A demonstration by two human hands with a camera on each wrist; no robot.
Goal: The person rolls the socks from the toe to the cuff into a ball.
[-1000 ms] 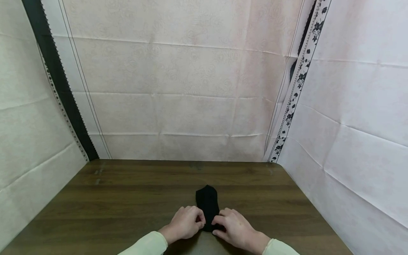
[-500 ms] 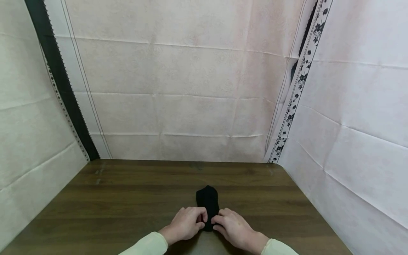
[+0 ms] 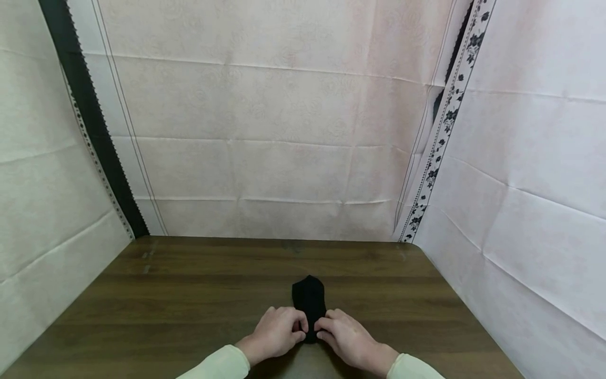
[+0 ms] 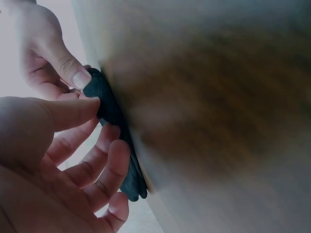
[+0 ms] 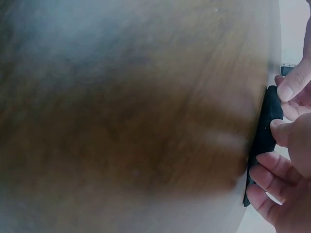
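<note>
A black sock [image 3: 309,295] lies lengthwise on the wooden table, its far end flat. At the near end, my left hand [image 3: 276,331] pinches the left side between thumb and bent forefinger. Opposite it, my right hand [image 3: 350,339] pinches the right side, the two sets of fingertips a small gap apart. The left wrist view has the sock's near end [image 4: 109,104] looking thick and folded, both thumbs pressed on it. Seen from the right wrist, the other fingers of my right hand [image 5: 286,184] lie along the sock's side [image 5: 265,131].
The brown wooden table [image 3: 199,295] spreads out around the hands. Pale cloth sheets hang as a back wall [image 3: 284,173] and side walls, with a floral border [image 3: 437,142] at the right corner and a dark strip [image 3: 99,126] at the left.
My right thumb has moved up toward its fingertips, narrowing the pinch on the sock's near end. My left fingertips have shifted slightly rightward; the sock has barely moved.
</note>
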